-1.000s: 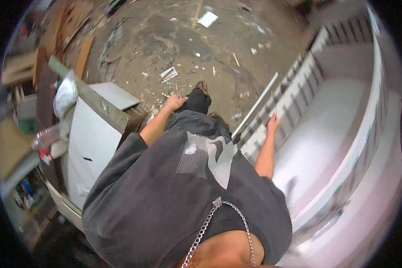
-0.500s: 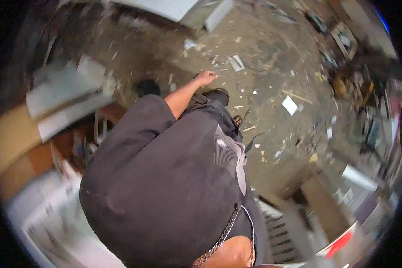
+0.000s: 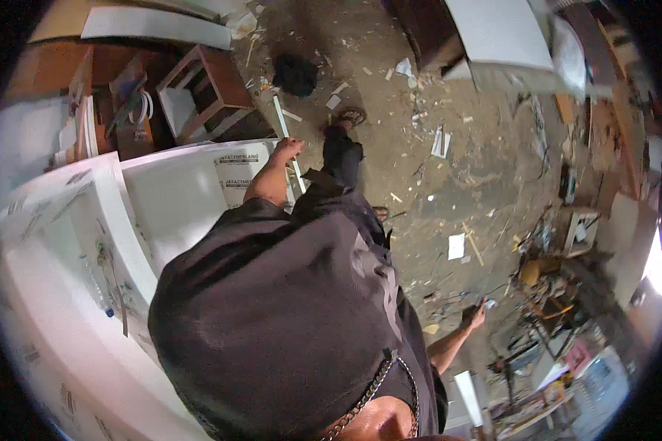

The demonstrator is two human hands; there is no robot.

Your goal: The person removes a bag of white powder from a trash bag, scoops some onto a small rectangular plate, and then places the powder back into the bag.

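My left hand (image 3: 290, 149) hangs at my left side with its fingers curled. It shows just above a narrow white strip (image 3: 280, 116) by the corner of a large white cabinet carcass (image 3: 173, 191); nothing can be seen in it. Out to the right is my right hand (image 3: 477, 317), its fingers closed and one pointing forward. A small dark shape shows at its fingers, too small to name. My dark shirt (image 3: 279, 294) fills the middle, and a sandalled foot (image 3: 348, 117) steps ahead on the littered floor.
A brown wooden frame (image 3: 206, 99) stands beyond the white carcass. A black bundle (image 3: 295, 75) lies on the floor ahead. White sheets (image 3: 456, 247) and wood scraps are scattered about. Tools and clutter (image 3: 544, 316) are heaped at right; a white-topped unit (image 3: 496, 33) stands far right.
My body has turned left, so the room has swung rightward in view. The white carcass has come up beside my left hand, and my right hand has come into sight.
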